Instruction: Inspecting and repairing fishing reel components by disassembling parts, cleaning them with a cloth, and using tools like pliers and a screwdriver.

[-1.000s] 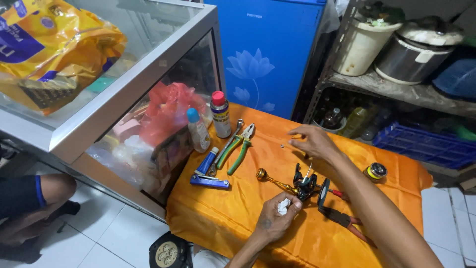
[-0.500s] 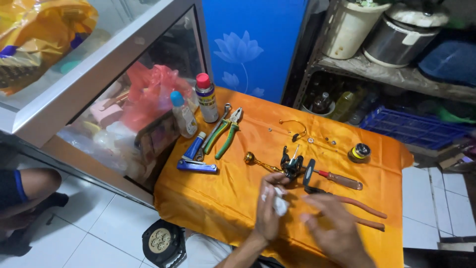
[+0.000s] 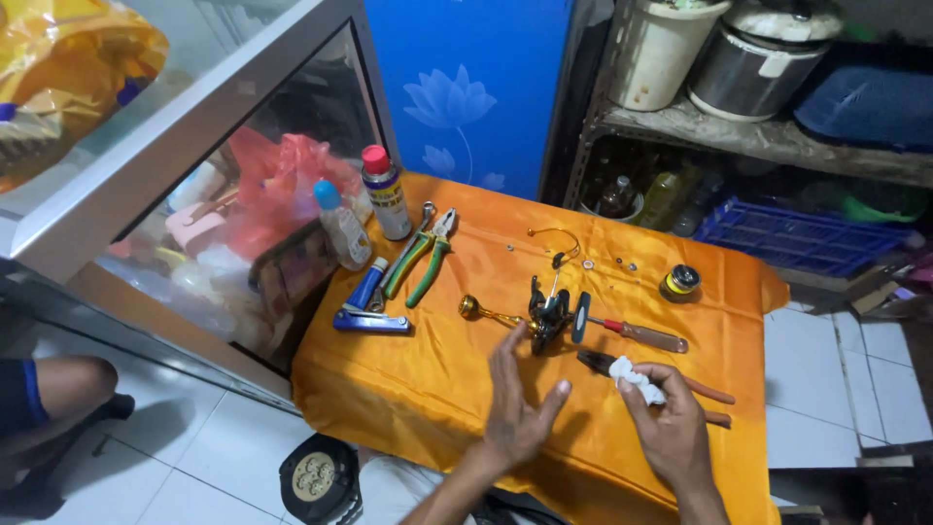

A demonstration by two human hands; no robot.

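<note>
My right hand [image 3: 669,428] pinches a small crumpled white tissue [image 3: 637,377] at the near right of the orange cloth [image 3: 466,389]. Beside it my left hand [image 3: 517,408] hovers open, palm inward, holding nothing. Just beyond both hands lies a black fishing reel [image 3: 549,313] with a gold handle knob [image 3: 468,307]. A brown-handled screwdriver [image 3: 641,334] lies to the reel's right. Dark pliers [image 3: 595,362] lie partly under the tissue.
Green-handled pliers [image 3: 424,261], a blue tool [image 3: 367,303], a red-capped spray can [image 3: 386,194] and a blue-capped bottle [image 3: 342,226] stand at the cloth's left. Small metal parts [image 3: 589,262] and a black and yellow spool [image 3: 679,282] lie far right. Glass cabinet [image 3: 194,175] left, shelf [image 3: 758,136] behind.
The tissue has passed from my left hand to my right hand. My left hand has opened and moved a little left. The view has shifted down and closer.
</note>
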